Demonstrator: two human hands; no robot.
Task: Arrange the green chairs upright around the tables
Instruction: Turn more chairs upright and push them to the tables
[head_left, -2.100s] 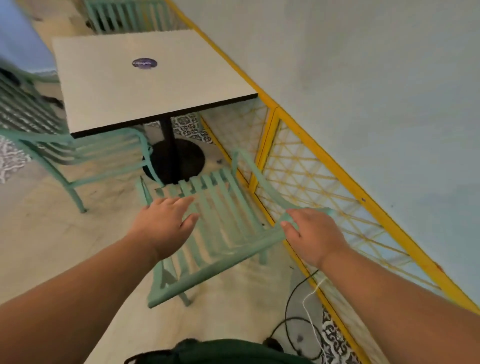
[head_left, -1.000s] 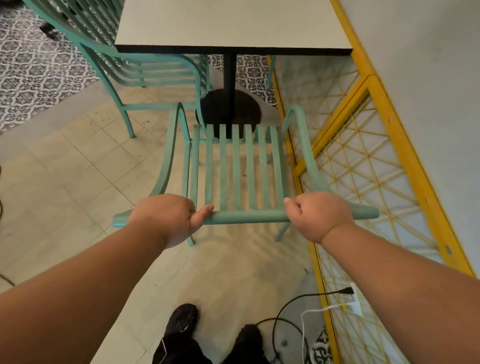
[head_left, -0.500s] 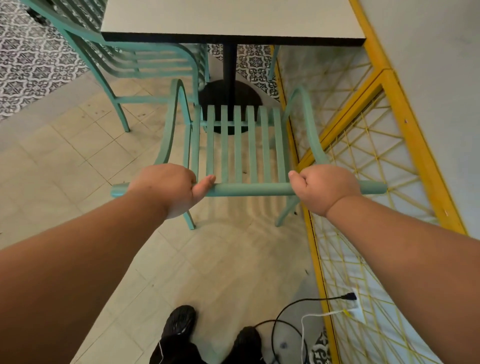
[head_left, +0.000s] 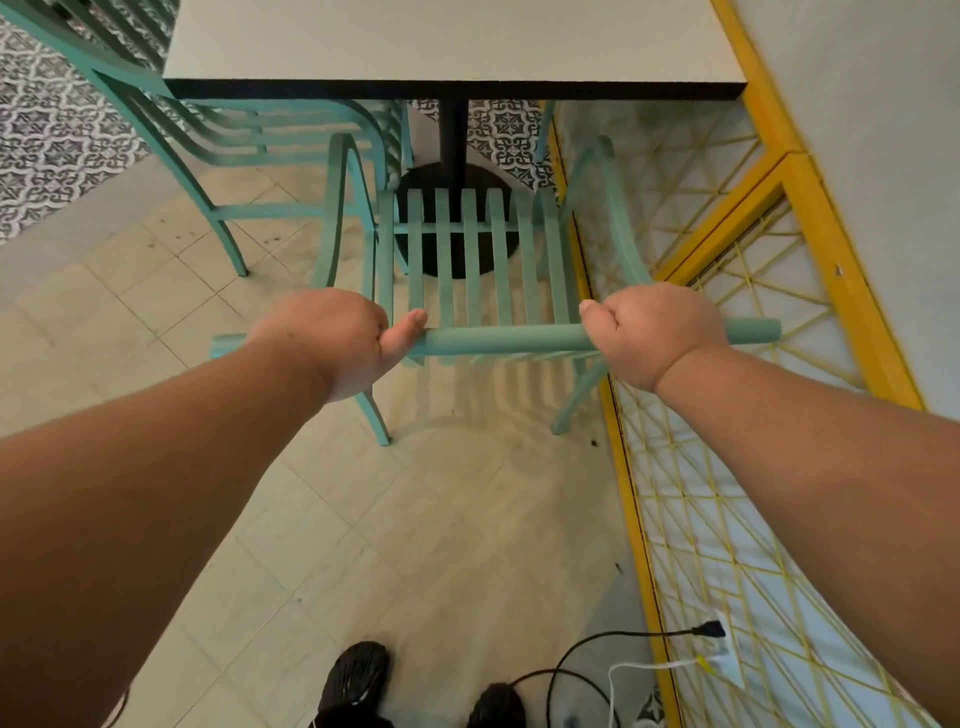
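Observation:
A green slatted chair (head_left: 483, 249) stands upright on its legs in front of me, facing the white square table (head_left: 441, 41). My left hand (head_left: 332, 338) grips the top rail of its backrest on the left. My right hand (head_left: 649, 332) grips the same rail on the right. The seat's front sits just short of the table's black pedestal base (head_left: 457, 218). A second green chair (head_left: 218, 130) stands upright at the table's left side, partly tucked under the top.
A yellow-framed lattice fence (head_left: 727, 364) runs close along the chair's right side, with a pale wall behind it. Black and white cables (head_left: 623, 660) lie on the tiled floor near my shoes (head_left: 358, 680). Patterned tiles (head_left: 47, 124) cover the floor at far left.
My hands went from reaching for the tilted chair to gripping its back rail. The chair now stands square to the table and has moved forward, closer to the pedestal.

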